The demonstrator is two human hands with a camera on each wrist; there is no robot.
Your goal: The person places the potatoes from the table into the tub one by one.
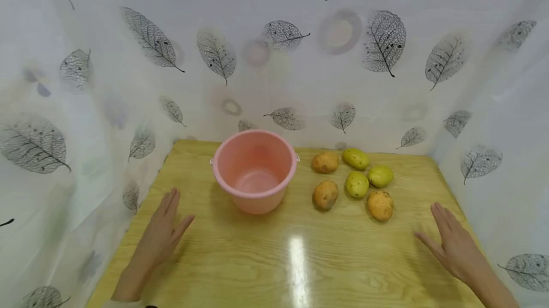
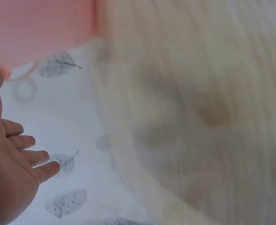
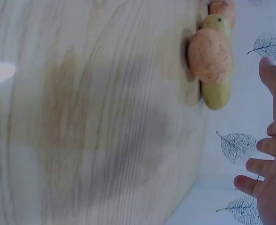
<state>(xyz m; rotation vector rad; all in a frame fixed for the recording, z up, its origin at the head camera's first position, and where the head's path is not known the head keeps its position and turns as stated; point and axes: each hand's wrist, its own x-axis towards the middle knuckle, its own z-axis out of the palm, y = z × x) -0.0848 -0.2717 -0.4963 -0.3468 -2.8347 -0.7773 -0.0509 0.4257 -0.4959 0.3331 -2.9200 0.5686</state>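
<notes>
My left hand [image 1: 159, 239] hovers over the left side of the wooden table, fingers straight and thumb spread, holding nothing. Closest to it is a pink bucket [image 1: 257, 203], upright, with a small handle lug on each side. Over the right side is my right hand [image 1: 461, 251], likewise straight-fingered and without anything in it. Three brown potatoes [image 1: 380, 205] and three yellow-green potato-like ones [image 1: 357, 184] lie loosely grouped right of the bucket, apart from the right hand. The right wrist view shows a brown potato [image 3: 209, 56] in front of the greenish ones.
The shiny wooden table [image 1: 240, 260] meets pale curtains [image 1: 274, 79] printed with dark leaves at its back, left and right edges. A bright light reflection [image 1: 299, 270] runs down the table's front middle.
</notes>
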